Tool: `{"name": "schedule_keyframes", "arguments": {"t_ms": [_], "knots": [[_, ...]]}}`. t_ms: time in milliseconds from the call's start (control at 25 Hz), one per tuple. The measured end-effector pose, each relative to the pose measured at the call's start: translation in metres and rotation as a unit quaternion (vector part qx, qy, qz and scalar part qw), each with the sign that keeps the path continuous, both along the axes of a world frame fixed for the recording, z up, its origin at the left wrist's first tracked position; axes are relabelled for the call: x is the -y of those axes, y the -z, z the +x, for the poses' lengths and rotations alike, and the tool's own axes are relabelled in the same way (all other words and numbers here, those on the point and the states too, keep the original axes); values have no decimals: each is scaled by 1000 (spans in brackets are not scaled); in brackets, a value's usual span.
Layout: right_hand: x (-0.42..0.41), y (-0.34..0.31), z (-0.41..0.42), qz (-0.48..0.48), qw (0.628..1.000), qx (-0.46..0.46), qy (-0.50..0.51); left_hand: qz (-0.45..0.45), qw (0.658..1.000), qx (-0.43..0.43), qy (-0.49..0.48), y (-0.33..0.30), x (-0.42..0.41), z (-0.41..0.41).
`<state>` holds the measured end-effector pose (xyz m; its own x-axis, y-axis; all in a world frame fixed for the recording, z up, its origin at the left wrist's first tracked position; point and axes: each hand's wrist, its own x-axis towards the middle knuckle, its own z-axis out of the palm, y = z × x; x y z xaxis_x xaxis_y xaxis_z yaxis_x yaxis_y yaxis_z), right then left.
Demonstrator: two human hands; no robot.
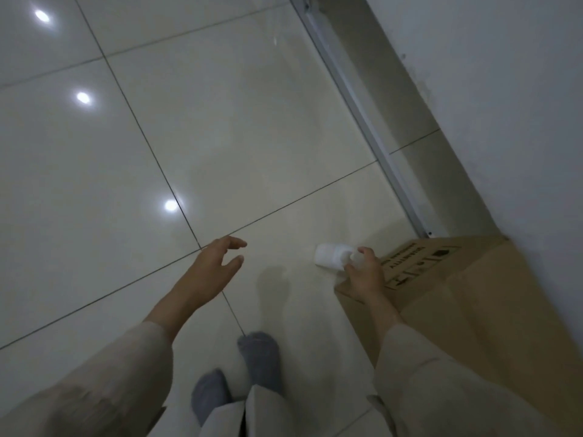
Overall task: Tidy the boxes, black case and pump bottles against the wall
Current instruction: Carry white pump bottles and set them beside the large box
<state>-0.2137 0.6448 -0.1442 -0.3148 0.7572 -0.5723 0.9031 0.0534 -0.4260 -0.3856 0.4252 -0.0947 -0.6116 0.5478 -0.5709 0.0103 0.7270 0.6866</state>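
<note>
- The white pump bottle (pixel 329 258) was held by its neck end, its pale body sticking out beyond the fingertips toward the open floor, tilted rather than upright and somewhat blurred.
- The right hand (pixel 362 272) had its fingers (pixel 367 254) curled tight round the bottle's top; whether the bottle's base touched the floor could not be told.
- Just behind and under those fingers stood a brown cardboard box (pixel 457 298), its side with dark printed marks facing up toward the camera, its far side set against the wall (pixel 504 89).
- The left hand (pixel 217 263) hung well apart from the bottle, its fingers (pixel 235 243) loosely spread and slightly bent, gripping nothing, over the floor.
- Both forearms came out of pale beige sleeves (pixel 419 373).
- Below the fingers of both hands, nearer the body, two feet in grey socks (pixel 258 351) stood on the floor, blurred.
- The floor (pixel 220 121) was of glossy cream tiles with thin dark joints and three bright light reflections.
- Beyond the right fingertips a metal rail (pixel 356 102) ran along the floor, with a strip of darker tile between it and the wall.
</note>
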Motion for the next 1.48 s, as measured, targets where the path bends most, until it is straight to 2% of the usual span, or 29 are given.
{"name": "schedule_keyframes", "arguments": {"t_ms": [160, 240, 360, 520, 760, 960, 1160, 1360, 1480], "knots": [[8, -36, -20, 58, 996, 41, -52, 10, 999, 1, -34, -29, 7, -8], [25, -60, -40, 73, 991, 30, -107, 22, 998, 0, -57, -51, 15, -16], [61, -89, -79, 41, 978, -10, -202, 38, 994, -4, -101, -88, 38, -31], [136, -121, -147, -29, 944, -57, -324, 57, 978, -31, -199, -133, 108, -57], [305, -157, -229, -128, 860, -80, -488, 40, 933, -24, -357, -155, 282, -68], [475, -159, -279, -162, 803, -69, -570, -13, 882, -18, -471, -139, 466, -61], [630, -139, -305, -187, 750, -65, -631, -76, 798, -27, -597, -111, 617, -54], [758, -69, -299, -190, 689, -34, -698, -96, 711, -2, -696, -43, 712, -28], [824, -11, -284, -170, 626, 5, -761, -96, 666, 3, -740, 2, 751, -13]]}}
